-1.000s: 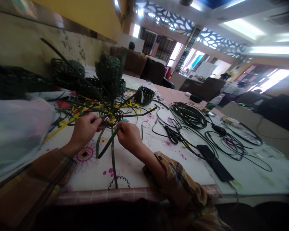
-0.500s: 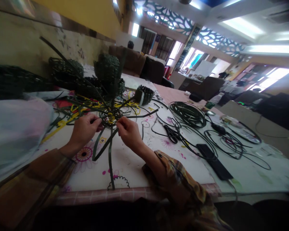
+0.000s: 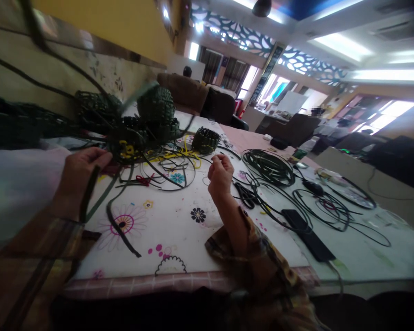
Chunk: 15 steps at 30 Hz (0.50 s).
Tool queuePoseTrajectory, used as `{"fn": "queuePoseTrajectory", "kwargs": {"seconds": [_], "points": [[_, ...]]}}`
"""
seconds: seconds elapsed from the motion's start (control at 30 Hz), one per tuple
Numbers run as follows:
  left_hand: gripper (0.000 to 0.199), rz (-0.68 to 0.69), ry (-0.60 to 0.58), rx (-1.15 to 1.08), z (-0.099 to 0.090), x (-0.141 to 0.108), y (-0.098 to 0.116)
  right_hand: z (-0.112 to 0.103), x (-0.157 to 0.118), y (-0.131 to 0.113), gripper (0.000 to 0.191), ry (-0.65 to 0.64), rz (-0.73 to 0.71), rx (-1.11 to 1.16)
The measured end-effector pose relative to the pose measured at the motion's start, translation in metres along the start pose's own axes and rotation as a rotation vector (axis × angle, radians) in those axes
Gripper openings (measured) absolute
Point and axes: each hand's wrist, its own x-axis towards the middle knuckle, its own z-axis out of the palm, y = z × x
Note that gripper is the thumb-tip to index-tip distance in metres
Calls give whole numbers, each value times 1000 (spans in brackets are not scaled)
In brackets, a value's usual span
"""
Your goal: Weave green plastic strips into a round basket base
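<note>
My left hand [image 3: 84, 172] is closed on the dark green woven piece [image 3: 126, 149], which has a yellow centre and long strips sticking out. The piece is lifted at the left, and one strip hangs down over the flowered cloth [image 3: 179, 230]. My right hand [image 3: 221, 174] is raised over the cloth with its fingers pinched, right of the piece. A thin dark strand seems to reach its fingertips, but it is too fine to make out clearly. A small dark woven basket [image 3: 206, 140] stands just behind my right hand.
Larger woven baskets [image 3: 155, 103] stand at the back left, near yellow strips [image 3: 189, 149]. Black scissors [image 3: 245, 195], a green coil [image 3: 269, 166], looped cords and a black power strip [image 3: 308, 236] lie at the right. A plastic bag [image 3: 17, 184] is at the left edge.
My left hand has moved left with the woven piece, which has turned and lifted. My right hand has gone right and up, away from the piece's centre.
</note>
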Motion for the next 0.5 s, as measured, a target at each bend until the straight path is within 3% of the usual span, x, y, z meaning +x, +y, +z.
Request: {"fn": "queuePoseTrajectory", "kwargs": {"seconds": [0.13,0.23,0.4,0.5], "points": [[7,-192,39,-206,-4,0,12,-3,8,2,20,44,141,67],[7,-252,19,-233,0,-2,12,-3,9,-1,18,21,90,141],[15,-154,94,-232,8,3,-10,-5,10,-5,19,-135,-50,170],[18,-70,108,-155,17,6,-20,-5,8,-11,22,-158,-82,131]]}}
